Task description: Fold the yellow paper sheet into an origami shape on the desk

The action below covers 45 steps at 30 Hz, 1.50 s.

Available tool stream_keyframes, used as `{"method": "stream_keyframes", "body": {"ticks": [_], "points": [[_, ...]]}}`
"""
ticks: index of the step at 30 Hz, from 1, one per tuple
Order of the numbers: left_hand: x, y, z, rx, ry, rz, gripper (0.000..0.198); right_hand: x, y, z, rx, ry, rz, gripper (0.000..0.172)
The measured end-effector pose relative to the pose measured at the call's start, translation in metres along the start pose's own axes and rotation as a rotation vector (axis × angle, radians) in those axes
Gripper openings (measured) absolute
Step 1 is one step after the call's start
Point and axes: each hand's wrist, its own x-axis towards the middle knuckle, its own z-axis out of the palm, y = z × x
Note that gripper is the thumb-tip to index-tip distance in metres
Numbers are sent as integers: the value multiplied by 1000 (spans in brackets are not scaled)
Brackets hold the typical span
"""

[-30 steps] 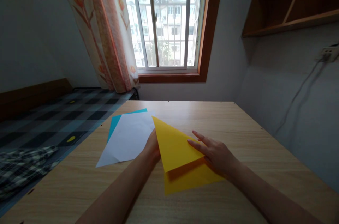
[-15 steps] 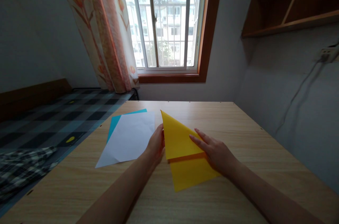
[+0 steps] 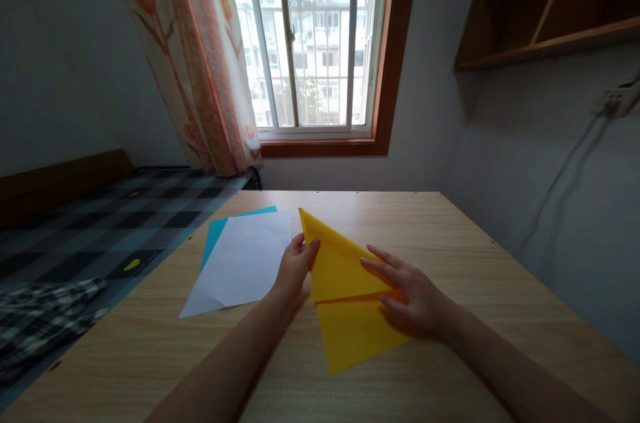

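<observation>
A sheet of yellow paper [image 3: 345,270], folded over into a triangular flap with a strip showing below it, lies partly raised in the middle of the wooden table. My left hand [image 3: 295,266] grips its left edge, thumb on top and fingers hidden behind. On the right side of the yellow paper rests my right hand [image 3: 413,290], its fingers stretched out and apart over the flap and its thumb near the lower strip. To the left of my left hand is white paper [image 3: 245,263], partly covering turquoise paper [image 3: 215,236].
The wooden table [image 3: 475,290] reaches back toward a window [image 3: 320,43]. A bed with a checked cover [image 3: 165,203] adjoins its left side, beside a floral curtain [image 3: 200,63]. On the right wall hang a wooden shelf [image 3: 545,43] and a socket with a cable [image 3: 617,101].
My left thumb has come over the top of the yellow paper's left edge. The right thumb now shows, spread from the fingers. The lower strip has shifted slightly toward me.
</observation>
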Motion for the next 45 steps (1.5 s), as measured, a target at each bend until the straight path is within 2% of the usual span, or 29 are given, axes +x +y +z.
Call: {"method": "stream_keyframes", "body": {"ticks": [2,5,8,10,13,18,22,27,31,38,45], "points": [[-1,2,0,27,-19,18,41,0,4,0,175,48,61,59],[-4,4,3,40,-75,20,41,2,13,3,333,131,292,59],[-7,4,5,42,-121,21,42,6,18,5,489,34,425,51],[-7,4,6,33,-144,27,42,7,19,5,630,-51,434,44],[-7,3,6,6,-169,27,42,8,18,3,777,-100,464,38],[-9,4,6,-40,-181,-5,45,6,15,-2,959,-152,547,36],[-15,5,10,-38,-241,-78,47,7,9,-8,1037,-213,511,38],[-30,1,25,5,-434,-161,53,14,-2,-1,1102,-109,459,44],[-40,-5,36,11,-553,-202,54,18,-10,11,1129,-65,509,45],[-43,-3,39,78,-514,-222,56,19,-19,16,1236,43,610,39],[-43,-4,41,50,-515,-235,56,19,-12,21,1331,117,661,36]]}}
